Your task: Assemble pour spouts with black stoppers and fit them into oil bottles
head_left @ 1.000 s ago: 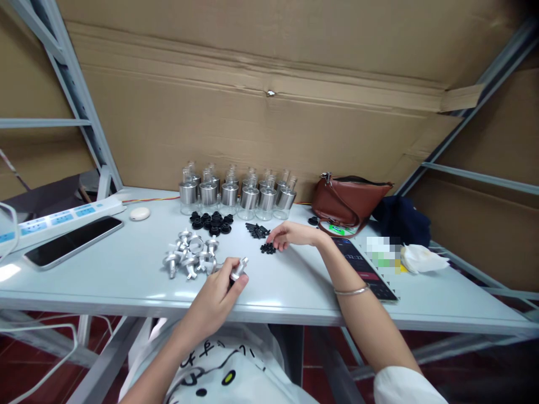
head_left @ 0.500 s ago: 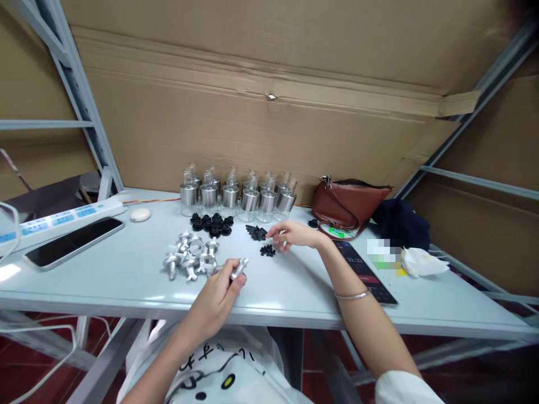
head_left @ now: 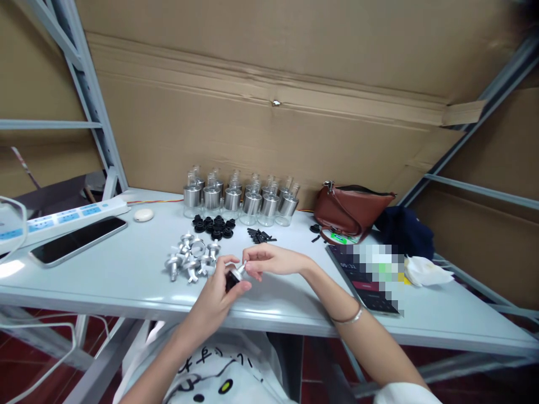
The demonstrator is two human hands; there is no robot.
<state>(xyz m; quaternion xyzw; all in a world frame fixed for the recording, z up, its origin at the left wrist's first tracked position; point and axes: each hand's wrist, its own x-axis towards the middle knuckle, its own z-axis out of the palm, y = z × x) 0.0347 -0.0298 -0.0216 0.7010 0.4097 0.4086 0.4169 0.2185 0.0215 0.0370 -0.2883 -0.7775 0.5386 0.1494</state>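
My left hand (head_left: 219, 287) grips a silver metal fitting (head_left: 238, 272) with a black cap-like base, just above the table near its front edge. The thin end of the fitting points up and to the right. My right hand (head_left: 264, 260) meets that end with thumb and fingers pinched together; whatever lies between them is too small or hidden to make out. Left of my hands sits a cluster of similar silver fittings (head_left: 192, 259). Behind them are several black round caps (head_left: 215, 226). A small heap of thin black strips (head_left: 260, 235) lies beyond my right hand.
Glass bottles with silver bands (head_left: 252, 205) stand in rows at the back, before a cardboard wall (head_left: 273, 146). A brown bag (head_left: 353, 210) and a tablet-like screen (head_left: 373, 292) are on the right. A phone (head_left: 80, 241) and a power strip (head_left: 63, 220) lie left.
My right hand has come left and nearer, from the small black parts to the fitting in my left hand. The left hand has turned the fitting, so its black base now shows.
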